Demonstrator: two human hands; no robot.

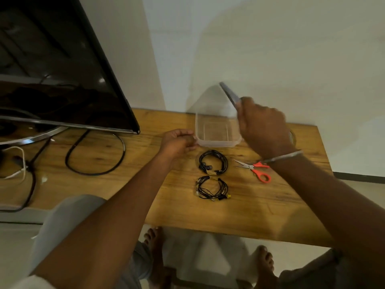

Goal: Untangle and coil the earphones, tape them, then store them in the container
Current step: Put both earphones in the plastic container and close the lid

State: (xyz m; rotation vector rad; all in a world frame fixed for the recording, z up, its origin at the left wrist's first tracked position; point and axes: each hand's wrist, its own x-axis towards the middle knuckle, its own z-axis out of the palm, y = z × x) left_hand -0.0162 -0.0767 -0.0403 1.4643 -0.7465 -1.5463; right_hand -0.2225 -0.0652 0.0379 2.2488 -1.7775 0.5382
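A wood table (260, 209) is seen from above. A clear plastic container (214, 143) is set nr the back of it, open at the top & w/ nothing seen inside.

The container's left front corner is pinched by the left hand (177, 142); its fingers (188, 133) are curled in at the rim. The lid (228, 93) is held by the right hand (262, 130), up in the air & tilted, above the container's right side. That hand is seen from the back & is a bit blurry, but its fingers are wrapped round the lid's low end. A thin bracelet (285, 156) is worn on the right wrist.

Two black earphones are laid on the table, not in the container. The first coil (224, 161) is found at 6 o'clock from the container, just beside it. The second coil (225, 187) is at 6 o'clock from the first, almost touching it; a yellow bit is seen on its lower right.

Scissors (257, 168) w/ orange handles are laid at 3 o'clock from the first coil, partly under the right wrist.

A big dark screen (52, 69) is stood at 9 o'clock from the container, w/ black cables (123, 151) looped on the table in front of it.
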